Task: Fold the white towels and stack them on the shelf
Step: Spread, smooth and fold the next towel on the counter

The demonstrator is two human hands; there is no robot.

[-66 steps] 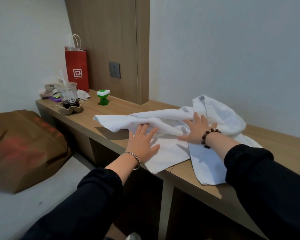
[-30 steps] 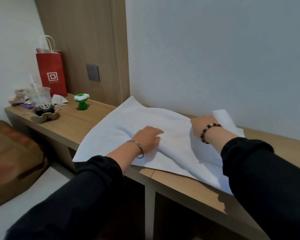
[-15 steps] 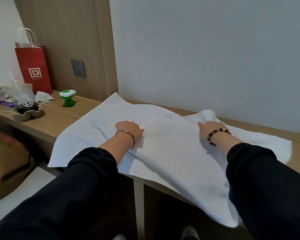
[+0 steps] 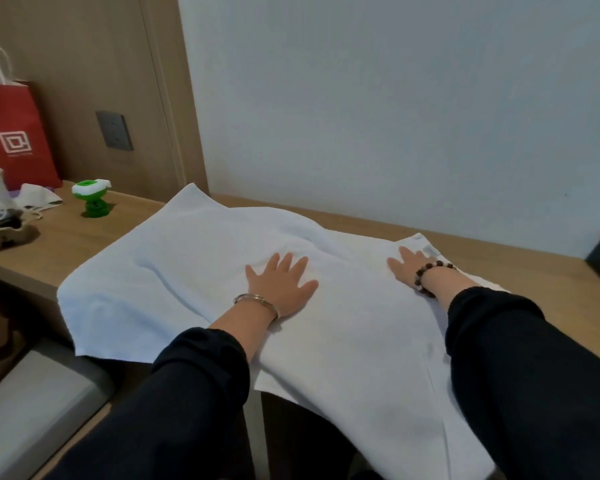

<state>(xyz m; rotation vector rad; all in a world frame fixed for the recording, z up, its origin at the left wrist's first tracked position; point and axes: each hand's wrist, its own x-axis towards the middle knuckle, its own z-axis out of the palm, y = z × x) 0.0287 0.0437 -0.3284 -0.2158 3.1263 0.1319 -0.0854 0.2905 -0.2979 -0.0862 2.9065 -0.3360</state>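
Towel (image 4: 194, 258), white, lies spread open and nearly flat across the middle of the tabletop (image 4: 534, 271). Its far left corner reaches the back edge by the wood panel, and its near side hangs over the front edge. Both hands lie flat on it, fingers straight and spread, gripping nothing. The left hand (image 4: 281, 285) presses the middle of the cloth, and the right hand (image 4: 407, 268) rests near the towel's far right corner, beside a small label. A low ridge of wrinkles runs leftward from the left hand. A second white layer shows under the right edge; whether it is another towel I cannot tell. By the look of it the work is at its start: the cloth seems to be getting smoothed, no fold is made, and no folded stack is in sight. Folding and stacking are all left. A red paper bag (image 4: 14, 140) and a green toy (image 4: 92, 199) stand toward the back left corner, apart from the towel.
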